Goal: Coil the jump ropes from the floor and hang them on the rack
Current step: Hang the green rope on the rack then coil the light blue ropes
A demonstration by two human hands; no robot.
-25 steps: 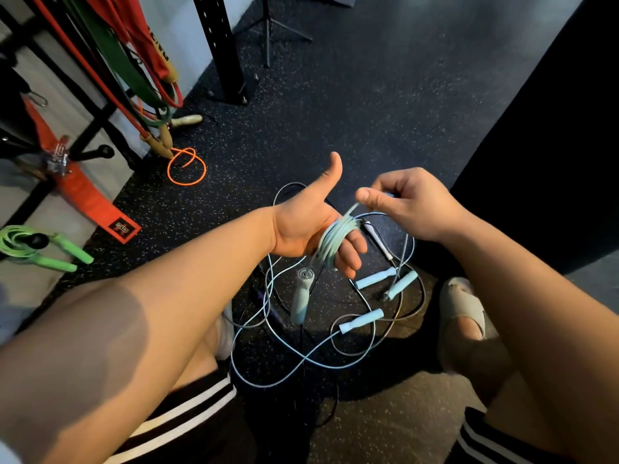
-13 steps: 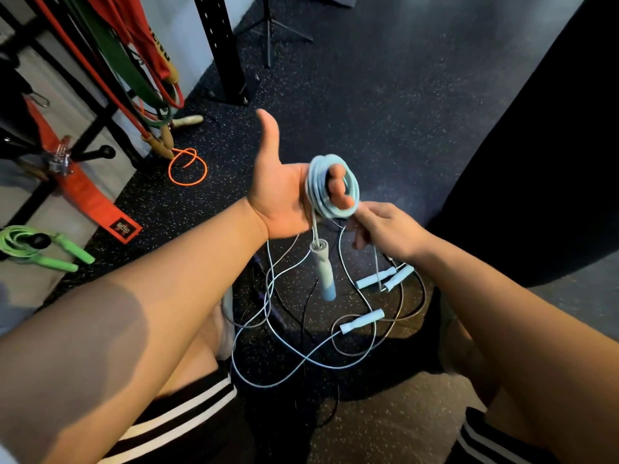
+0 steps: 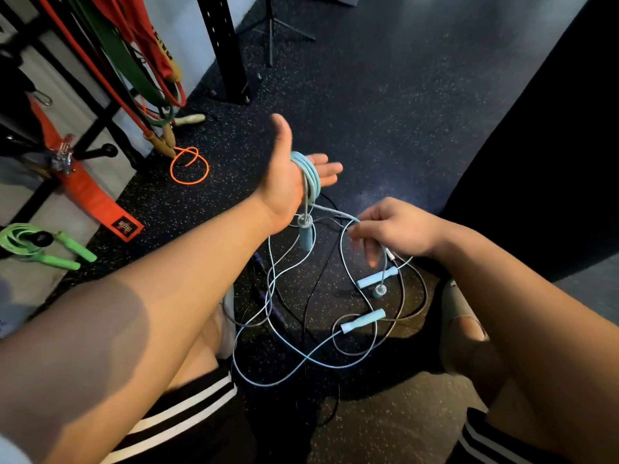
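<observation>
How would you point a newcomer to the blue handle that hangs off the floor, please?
Find the left hand, raised open mid-frame with the light blue rope coiled round its fingers. Just below its palm one blue handle dangles from that coil; the other blue handles sit lower right, beneath the right hand.

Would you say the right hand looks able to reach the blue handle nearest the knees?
Probably yes: the right hand hovers near the handle, lying exposed, though it pinches a cord.

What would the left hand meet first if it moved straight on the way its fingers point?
Nothing close: beyond the left hand, wrapped in the blue rope, lies bare floor, then probably the dark panel; depth unclear.
</observation>
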